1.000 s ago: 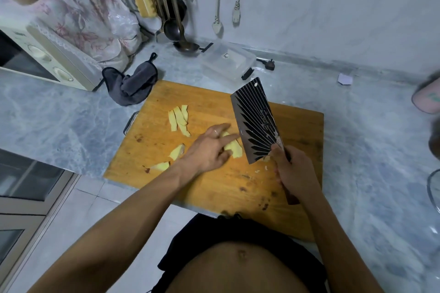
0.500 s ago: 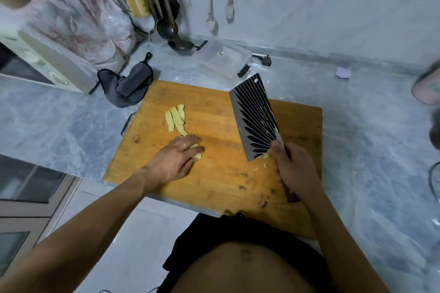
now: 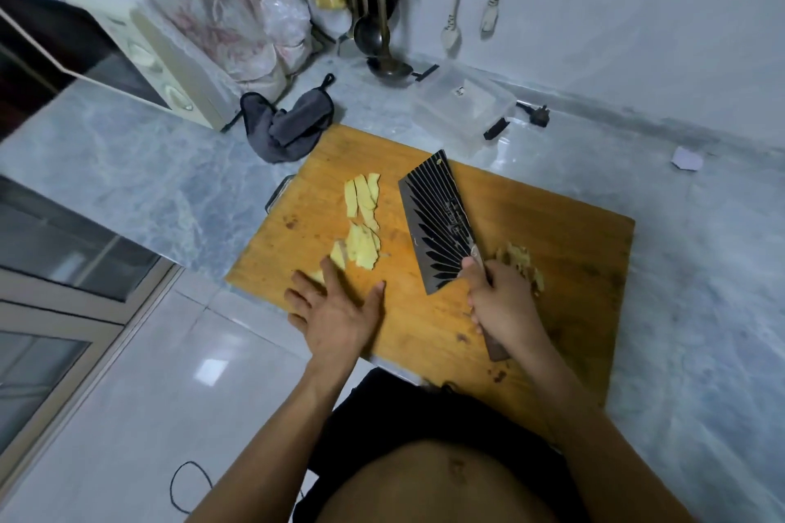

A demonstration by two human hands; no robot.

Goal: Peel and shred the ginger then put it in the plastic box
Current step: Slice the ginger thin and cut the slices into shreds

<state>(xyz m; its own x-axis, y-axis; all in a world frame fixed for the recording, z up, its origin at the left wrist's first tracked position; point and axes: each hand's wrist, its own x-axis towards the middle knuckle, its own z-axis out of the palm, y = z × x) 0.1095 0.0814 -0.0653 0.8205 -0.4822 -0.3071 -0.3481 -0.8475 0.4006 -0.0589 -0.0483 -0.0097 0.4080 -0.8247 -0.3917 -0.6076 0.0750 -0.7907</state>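
Note:
Pale yellow ginger slices (image 3: 362, 221) lie in a loose row on the left half of the wooden cutting board (image 3: 565, 242). My left hand (image 3: 335, 310) lies flat on the board's near left edge with fingers spread, its fingertips touching the nearest slices. My right hand (image 3: 503, 306) grips the handle of a dark ribbed cleaver (image 3: 439, 225), whose blade points away over the board's middle. A small heap of ginger scraps (image 3: 520, 261) sits behind my right hand. The clear plastic box (image 3: 463, 102) stands on the counter beyond the board.
A grey cloth (image 3: 289, 127) lies left of the board's far corner. A ladle (image 3: 382, 51) and hanging utensils stand at the back wall, a cream oven (image 3: 140, 55) at far left. A black plug (image 3: 537, 115) and a paper scrap (image 3: 686, 159) rest on the marble counter (image 3: 701, 268).
My left hand drew several slices from beside the cleaver to the left, then pulled back to the board's near left edge. The cleaver stayed nearly in place.

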